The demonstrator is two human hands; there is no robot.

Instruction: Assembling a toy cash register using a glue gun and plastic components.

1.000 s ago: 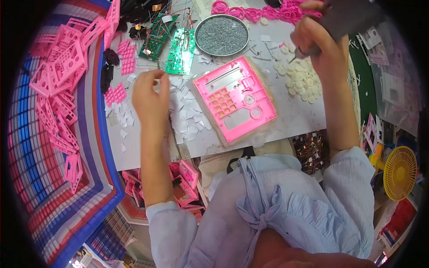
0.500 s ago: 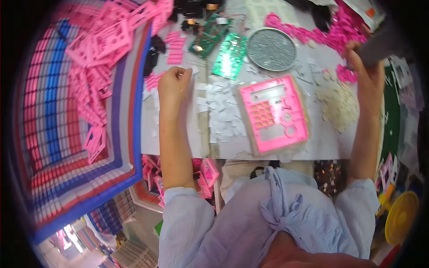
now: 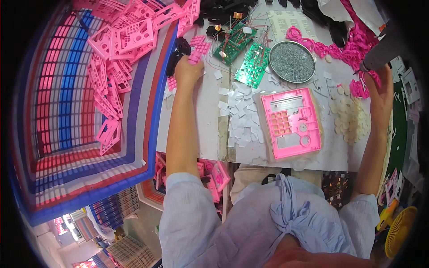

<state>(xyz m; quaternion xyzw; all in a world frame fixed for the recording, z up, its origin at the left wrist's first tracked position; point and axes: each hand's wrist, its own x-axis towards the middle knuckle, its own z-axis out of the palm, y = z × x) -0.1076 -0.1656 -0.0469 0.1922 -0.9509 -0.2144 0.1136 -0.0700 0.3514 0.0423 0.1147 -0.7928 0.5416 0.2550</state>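
At the far left of the table my left hand (image 3: 188, 72) has its fingers bent closed on the near end of the pink button pads (image 3: 199, 46); its fingertips are partly hidden. My right hand (image 3: 380, 89) is at the far right, thumb and fingers apart, just below a dark grey power screwdriver (image 3: 379, 52) whose bit points left. Small magenta ring parts (image 3: 359, 88) lie beside that hand. A pink plastic casing (image 3: 292, 123), with a button grid and round holes, lies open side up on a padded base in front of me.
A round tin of small metal screws (image 3: 292, 61) stands beyond the casing, beside green circuit boards (image 3: 253, 65) with wires. White paper squares (image 3: 243, 111) and cream discs (image 3: 349, 118) are scattered about. Left, a striped crate (image 3: 154, 134) holds pink casings (image 3: 134, 38). A yellow fan (image 3: 401, 232) is lower right.
My left hand has moved away from me onto the pink button pads. My right hand has come off the screwdriver's body and sits below it. The view has shifted slightly.
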